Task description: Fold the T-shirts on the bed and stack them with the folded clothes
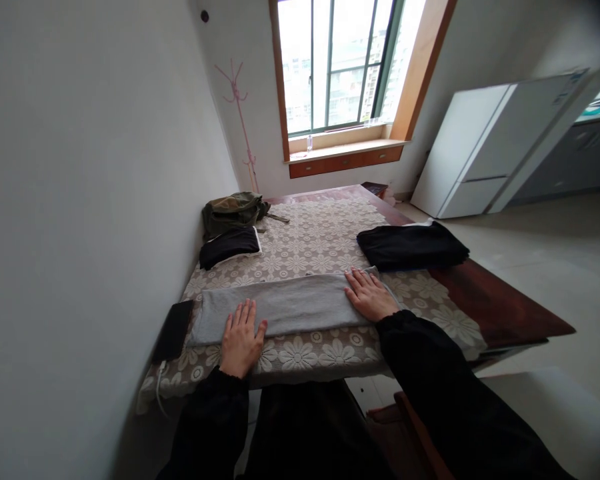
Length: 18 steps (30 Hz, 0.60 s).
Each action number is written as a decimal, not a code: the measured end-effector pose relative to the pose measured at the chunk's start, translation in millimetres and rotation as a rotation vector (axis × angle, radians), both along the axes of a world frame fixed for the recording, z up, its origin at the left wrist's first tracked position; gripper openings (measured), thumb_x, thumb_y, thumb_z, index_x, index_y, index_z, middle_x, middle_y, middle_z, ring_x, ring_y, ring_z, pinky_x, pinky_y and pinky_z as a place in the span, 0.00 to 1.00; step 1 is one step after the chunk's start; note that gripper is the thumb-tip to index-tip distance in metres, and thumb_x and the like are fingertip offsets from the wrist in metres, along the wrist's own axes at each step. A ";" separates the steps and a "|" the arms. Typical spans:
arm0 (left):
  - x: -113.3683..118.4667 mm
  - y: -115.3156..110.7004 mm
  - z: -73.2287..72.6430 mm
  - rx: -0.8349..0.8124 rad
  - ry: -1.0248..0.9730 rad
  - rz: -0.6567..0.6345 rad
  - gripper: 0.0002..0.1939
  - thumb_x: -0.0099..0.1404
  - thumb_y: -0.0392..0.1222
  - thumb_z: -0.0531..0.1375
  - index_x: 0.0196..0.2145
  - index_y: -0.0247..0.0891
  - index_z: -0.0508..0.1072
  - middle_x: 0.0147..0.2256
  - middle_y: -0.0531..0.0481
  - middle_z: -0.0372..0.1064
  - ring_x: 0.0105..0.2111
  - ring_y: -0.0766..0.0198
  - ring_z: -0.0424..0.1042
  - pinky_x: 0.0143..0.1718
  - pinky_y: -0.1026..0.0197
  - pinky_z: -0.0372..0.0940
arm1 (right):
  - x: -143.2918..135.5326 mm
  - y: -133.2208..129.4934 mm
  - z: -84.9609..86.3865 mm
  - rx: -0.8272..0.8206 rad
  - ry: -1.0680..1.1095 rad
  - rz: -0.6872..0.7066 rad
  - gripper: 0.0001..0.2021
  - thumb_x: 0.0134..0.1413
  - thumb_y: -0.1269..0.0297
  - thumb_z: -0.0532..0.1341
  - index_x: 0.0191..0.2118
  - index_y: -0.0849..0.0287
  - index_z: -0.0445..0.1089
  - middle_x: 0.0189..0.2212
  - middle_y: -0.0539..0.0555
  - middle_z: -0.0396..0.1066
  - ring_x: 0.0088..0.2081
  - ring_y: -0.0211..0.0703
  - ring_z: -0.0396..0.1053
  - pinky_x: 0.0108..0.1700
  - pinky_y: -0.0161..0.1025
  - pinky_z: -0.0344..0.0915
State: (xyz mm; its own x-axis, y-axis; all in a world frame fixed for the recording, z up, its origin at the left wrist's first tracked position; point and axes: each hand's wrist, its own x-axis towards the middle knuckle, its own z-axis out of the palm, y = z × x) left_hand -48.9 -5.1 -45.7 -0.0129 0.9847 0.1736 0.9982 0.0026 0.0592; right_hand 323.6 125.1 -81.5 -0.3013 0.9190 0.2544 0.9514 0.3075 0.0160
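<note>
A long grey folded cloth (300, 305) lies flat across the near part of the table, on a floral lace tablecloth (320, 230). On its left part rests my left hand (243, 339), palm down with the fingers spread a little. My right hand (370, 295) lies flat on the cloth's right end, fingers stretched out. Neither hand grips anything. Beyond the right hand sits a thick black folded cloth pile (413, 245). A smaller black folded cloth (229, 247) with a white edge is behind the grey cloth's left part.
A dark tablet or phone (174, 331) with a white cable lies at the left table edge by the wall. An olive backpack (235, 212) stands at the back left. A wooden chair (417, 433) is below the near edge. Beyond stands a white fridge (485, 147).
</note>
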 end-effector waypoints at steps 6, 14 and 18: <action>-33.7 -53.6 -11.1 0.017 -0.111 0.009 0.34 0.78 0.54 0.43 0.73 0.34 0.55 0.72 0.41 0.55 0.72 0.52 0.52 0.72 0.46 0.51 | 1.0 -2.1 -1.6 0.006 0.024 0.006 0.31 0.71 0.54 0.43 0.73 0.60 0.56 0.74 0.60 0.53 0.74 0.53 0.49 0.74 0.54 0.45; -74.4 -113.9 -5.0 -0.054 -0.284 0.313 0.38 0.76 0.60 0.44 0.74 0.34 0.53 0.71 0.35 0.56 0.70 0.46 0.57 0.69 0.41 0.56 | 3.4 -5.3 -4.3 0.006 0.028 0.017 0.32 0.72 0.54 0.41 0.73 0.63 0.57 0.73 0.62 0.53 0.74 0.55 0.48 0.74 0.55 0.44; -81.7 -106.8 14.4 -0.081 -0.339 0.351 0.39 0.76 0.62 0.44 0.75 0.37 0.51 0.69 0.35 0.59 0.70 0.45 0.59 0.66 0.41 0.61 | 3.1 -5.1 -4.6 0.029 0.025 0.005 0.31 0.71 0.53 0.42 0.72 0.60 0.57 0.73 0.60 0.55 0.74 0.54 0.50 0.74 0.54 0.44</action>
State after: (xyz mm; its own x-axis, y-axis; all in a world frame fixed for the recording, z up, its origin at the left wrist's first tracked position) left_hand -130.6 -111.9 -31.3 -0.3889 0.9209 0.0255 0.8610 0.3535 0.3658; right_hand 326.8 120.0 -86.2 -0.2989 0.9096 0.2885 0.9501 0.3119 0.0010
